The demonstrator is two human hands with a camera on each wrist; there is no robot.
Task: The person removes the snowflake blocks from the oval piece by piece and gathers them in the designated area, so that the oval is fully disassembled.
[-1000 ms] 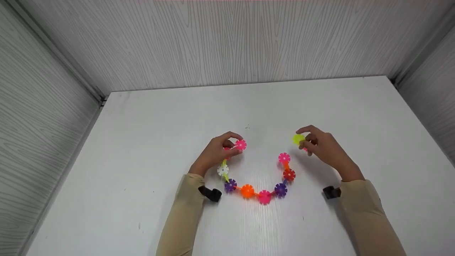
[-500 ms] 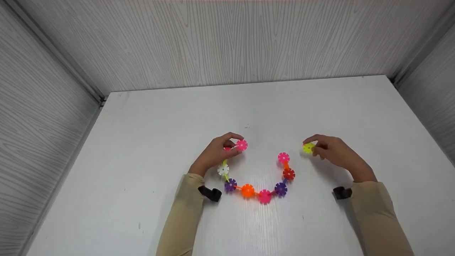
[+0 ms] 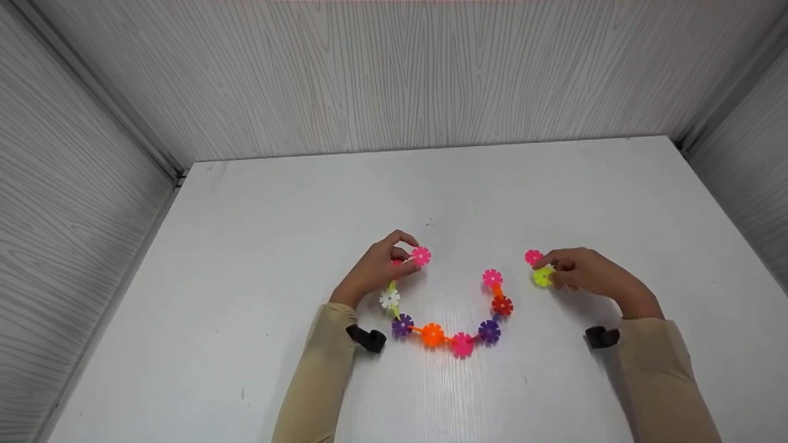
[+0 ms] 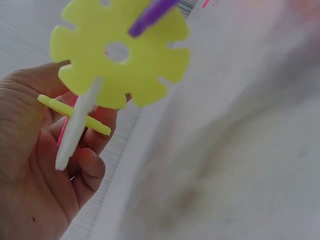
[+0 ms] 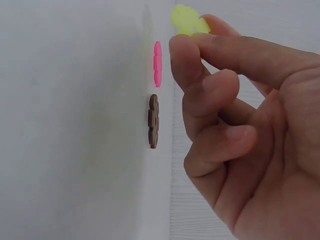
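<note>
In the head view my left hand (image 3: 374, 274) pinches a pink notched flower disc (image 3: 421, 256), the left end of a U-shaped chain of interlocked discs. The chain's white disc (image 3: 389, 299) and orange disc (image 3: 432, 335) rest on the table. Its other end is a pink disc beside a red disc (image 3: 502, 306). The left wrist view shows a yellow disc (image 4: 150, 60) slotted to a white one before the palm. My right hand (image 3: 594, 274), apart from the chain, pinches a loose yellow disc (image 5: 185, 19) by its fingertips. Near those fingers lies a loose pink disc (image 3: 533, 258).
A brown disc (image 5: 154, 121) lies beside the loose pink one in the right wrist view; the head view mostly hides it behind the hand. The white table (image 3: 277, 215) meets a wood-grain panel (image 3: 394, 74) at the back, with side panels left and right.
My right hand has moved right and nearer to me with the yellow disc, leaving the loose pink disc more exposed. My left hand keeps its grip on the chain end, almost unmoved.
</note>
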